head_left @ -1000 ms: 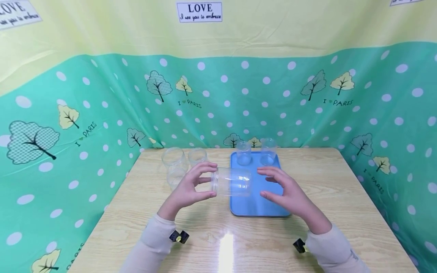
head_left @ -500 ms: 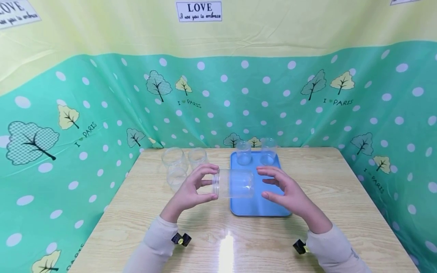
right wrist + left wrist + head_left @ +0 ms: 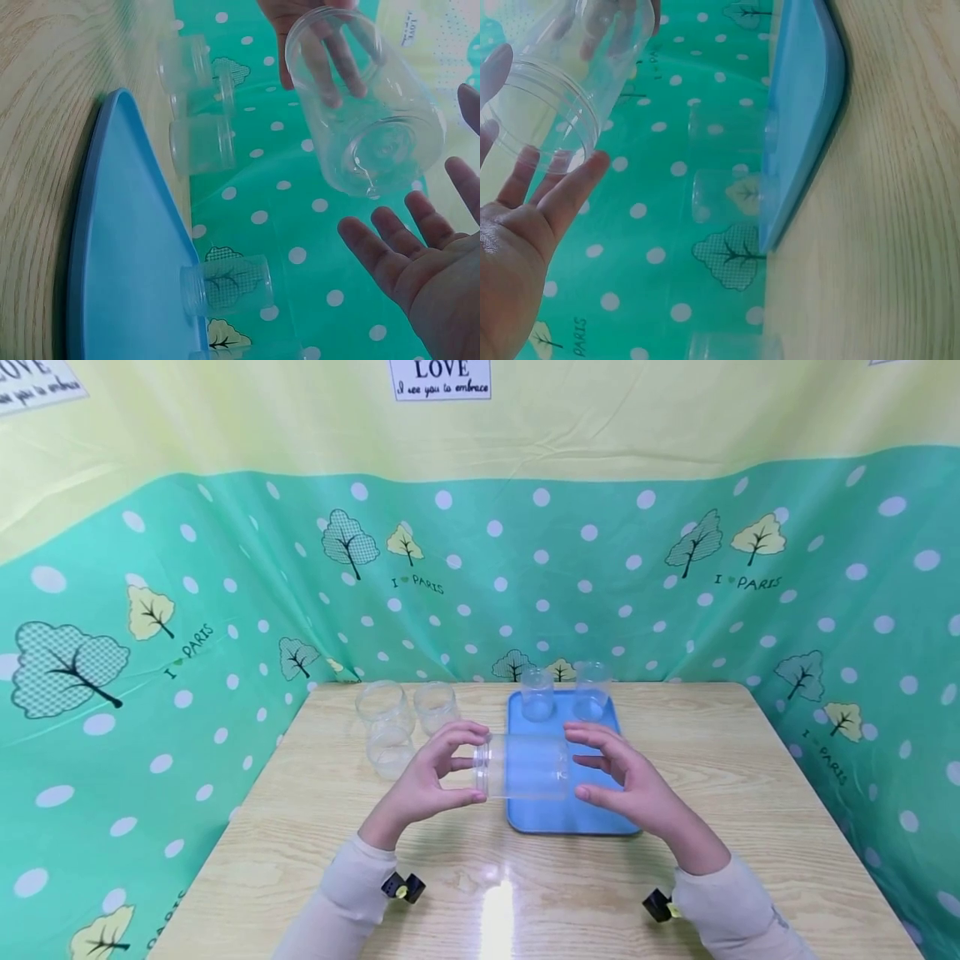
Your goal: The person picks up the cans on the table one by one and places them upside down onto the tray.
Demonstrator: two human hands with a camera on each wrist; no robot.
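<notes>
A clear plastic jar (image 3: 528,767) lies sideways in the air over the near part of the blue tray (image 3: 573,814). My left hand (image 3: 420,787) grips it round the threaded mouth, thumb on one side and fingers on the other. The left wrist view shows the jar's open mouth (image 3: 544,112) facing that palm. Beside the jar's base, my right hand (image 3: 637,781) has its thumb and fingers spread apart. In the right wrist view these fingertips (image 3: 352,227) stand just off the round base (image 3: 384,150), with nothing held.
Two clear jars, one (image 3: 537,695) to the left of the other (image 3: 592,693), stand at the tray's far end. Three more clear jars (image 3: 381,703) stand on the wooden table (image 3: 315,827) at the back left. A patterned green curtain (image 3: 540,577) closes off the back and sides.
My left hand has carried the jar slightly to the right, bringing its base close to my right fingers. The right hand has hardly moved; the head view has tilted slightly.
</notes>
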